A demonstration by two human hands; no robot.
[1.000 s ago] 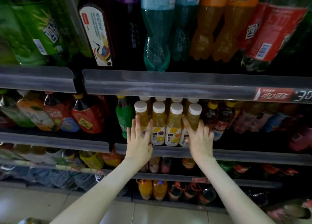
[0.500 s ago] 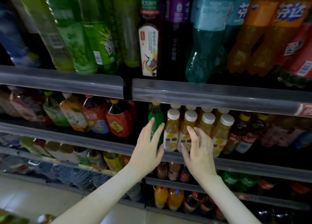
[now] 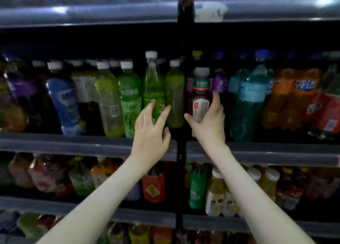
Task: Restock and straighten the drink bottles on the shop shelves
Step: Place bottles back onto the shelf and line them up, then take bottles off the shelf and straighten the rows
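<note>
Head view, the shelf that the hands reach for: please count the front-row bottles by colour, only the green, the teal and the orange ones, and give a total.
Green bottles: 4
Teal bottles: 2
Orange bottles: 2
Total: 8
</note>
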